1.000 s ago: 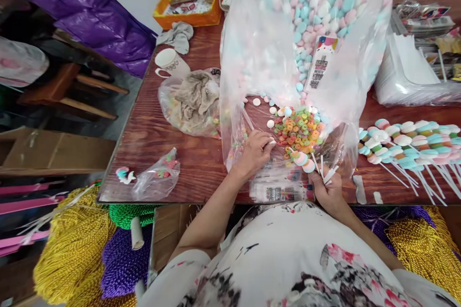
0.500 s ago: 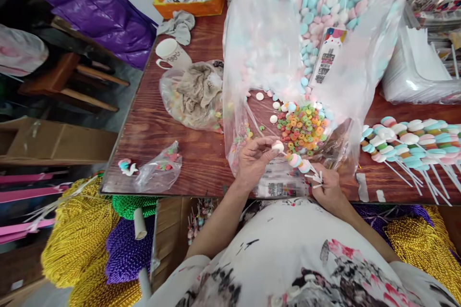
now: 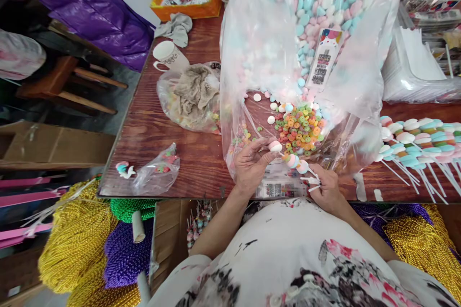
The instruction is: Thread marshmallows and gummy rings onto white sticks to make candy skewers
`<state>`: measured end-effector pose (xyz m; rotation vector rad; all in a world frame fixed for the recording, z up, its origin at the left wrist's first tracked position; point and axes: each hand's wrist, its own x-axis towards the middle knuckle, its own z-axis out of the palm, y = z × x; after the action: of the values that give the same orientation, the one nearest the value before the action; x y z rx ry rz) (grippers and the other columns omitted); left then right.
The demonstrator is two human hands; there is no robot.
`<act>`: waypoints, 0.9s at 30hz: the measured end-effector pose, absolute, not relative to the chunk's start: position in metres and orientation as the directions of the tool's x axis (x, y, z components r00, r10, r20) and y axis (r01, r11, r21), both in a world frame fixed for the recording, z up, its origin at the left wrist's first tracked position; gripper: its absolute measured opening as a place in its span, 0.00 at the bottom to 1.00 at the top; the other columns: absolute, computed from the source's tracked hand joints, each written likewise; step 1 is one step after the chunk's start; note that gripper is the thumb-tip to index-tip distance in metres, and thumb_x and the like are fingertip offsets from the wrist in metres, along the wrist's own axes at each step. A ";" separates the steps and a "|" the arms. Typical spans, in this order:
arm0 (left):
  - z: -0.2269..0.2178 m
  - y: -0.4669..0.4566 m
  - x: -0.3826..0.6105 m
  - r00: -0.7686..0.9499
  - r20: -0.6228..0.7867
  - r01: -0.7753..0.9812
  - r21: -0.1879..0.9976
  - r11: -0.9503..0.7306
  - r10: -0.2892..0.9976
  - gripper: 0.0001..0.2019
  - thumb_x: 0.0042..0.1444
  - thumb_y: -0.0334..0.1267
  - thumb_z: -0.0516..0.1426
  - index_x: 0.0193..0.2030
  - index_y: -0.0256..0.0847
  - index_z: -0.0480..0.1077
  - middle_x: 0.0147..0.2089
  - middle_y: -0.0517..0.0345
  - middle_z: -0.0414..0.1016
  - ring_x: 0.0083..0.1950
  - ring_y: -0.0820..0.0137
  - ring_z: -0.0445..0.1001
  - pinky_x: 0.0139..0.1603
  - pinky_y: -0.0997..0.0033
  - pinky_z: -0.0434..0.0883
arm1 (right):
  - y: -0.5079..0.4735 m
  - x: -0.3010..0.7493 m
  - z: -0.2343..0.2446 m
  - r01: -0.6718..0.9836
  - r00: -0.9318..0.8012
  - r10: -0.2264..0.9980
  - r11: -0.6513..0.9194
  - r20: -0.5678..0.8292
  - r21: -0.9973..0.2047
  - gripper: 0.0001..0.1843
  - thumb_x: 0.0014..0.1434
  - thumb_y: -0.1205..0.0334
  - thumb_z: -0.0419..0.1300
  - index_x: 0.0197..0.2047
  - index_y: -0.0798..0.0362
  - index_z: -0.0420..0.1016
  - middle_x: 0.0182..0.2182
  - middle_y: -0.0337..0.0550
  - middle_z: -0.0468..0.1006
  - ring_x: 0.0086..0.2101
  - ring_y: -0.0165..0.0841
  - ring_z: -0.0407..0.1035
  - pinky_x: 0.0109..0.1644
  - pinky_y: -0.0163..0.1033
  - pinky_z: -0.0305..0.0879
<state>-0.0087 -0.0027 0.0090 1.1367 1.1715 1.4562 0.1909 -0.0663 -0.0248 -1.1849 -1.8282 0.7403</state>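
My left hand (image 3: pixel 252 163) pinches a pale pink marshmallow piece (image 3: pixel 275 146) at the tip of a white stick. My right hand (image 3: pixel 327 191) is closed round several white sticks (image 3: pixel 311 180); one of them carries pink, blue and white candy pieces (image 3: pixel 296 162). Both hands hover over the mouth of a big clear bag (image 3: pixel 259 48) lying on the wooden table (image 3: pixel 151 124). Just beyond my fingers a heap of small coloured ring candies (image 3: pixel 301 129) sits on the plastic. Farther back the bag is full of pink, blue and white marshmallows (image 3: pixel 324 0).
Finished candy skewers (image 3: pixel 421 141) lie in a row at the right. A bag with a crumpled cloth (image 3: pixel 192 96), a white mug (image 3: pixel 166 55) and an orange tray (image 3: pixel 187 0) stand at the left and back. Stacked clear packets (image 3: pixel 414 67) are at the far right. Gold, purple and green bead bundles (image 3: pixel 82 244) lie below the table edge.
My left hand lifted from the ring candy heap with a marshmallow piece and brought it to the stick's tip. My right hand shifted slightly left with the sticks.
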 end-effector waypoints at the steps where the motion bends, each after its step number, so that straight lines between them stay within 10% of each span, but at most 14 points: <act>1: 0.009 -0.003 -0.008 -0.156 0.120 -0.088 0.987 -0.135 0.980 0.16 0.42 0.37 0.72 0.40 0.45 0.79 0.41 0.59 0.83 0.41 0.67 0.81 0.46 0.64 0.80 | -0.066 0.191 -0.025 0.448 -0.229 0.924 0.380 0.307 -0.810 0.25 0.48 0.76 0.50 0.49 0.51 0.70 0.33 0.41 0.79 0.29 0.33 0.72 0.34 0.35 0.67; 10: 0.007 -0.007 -0.016 0.105 0.508 0.392 0.769 -0.506 0.855 0.12 0.56 0.32 0.63 0.46 0.48 0.78 0.44 0.56 0.83 0.46 0.65 0.80 0.50 0.59 0.77 | -0.063 0.190 -0.017 0.476 -0.217 0.946 0.319 0.242 -0.819 0.16 0.51 0.76 0.49 0.40 0.50 0.68 0.26 0.37 0.74 0.24 0.31 0.67 0.31 0.34 0.61; 27: -0.004 0.003 -0.013 -0.053 0.564 0.416 0.763 -0.495 0.824 0.08 0.56 0.31 0.63 0.43 0.42 0.78 0.38 0.58 0.81 0.39 0.71 0.79 0.42 0.71 0.77 | -0.058 0.149 -0.025 0.329 -0.112 0.947 0.320 0.300 -0.888 0.07 0.57 0.72 0.50 0.34 0.51 0.65 0.24 0.37 0.67 0.25 0.31 0.61 0.31 0.35 0.58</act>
<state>-0.0134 0.0027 -0.0035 1.8696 1.3190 1.5646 0.1487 -0.0585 -0.0252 -1.1760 -1.6391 0.8189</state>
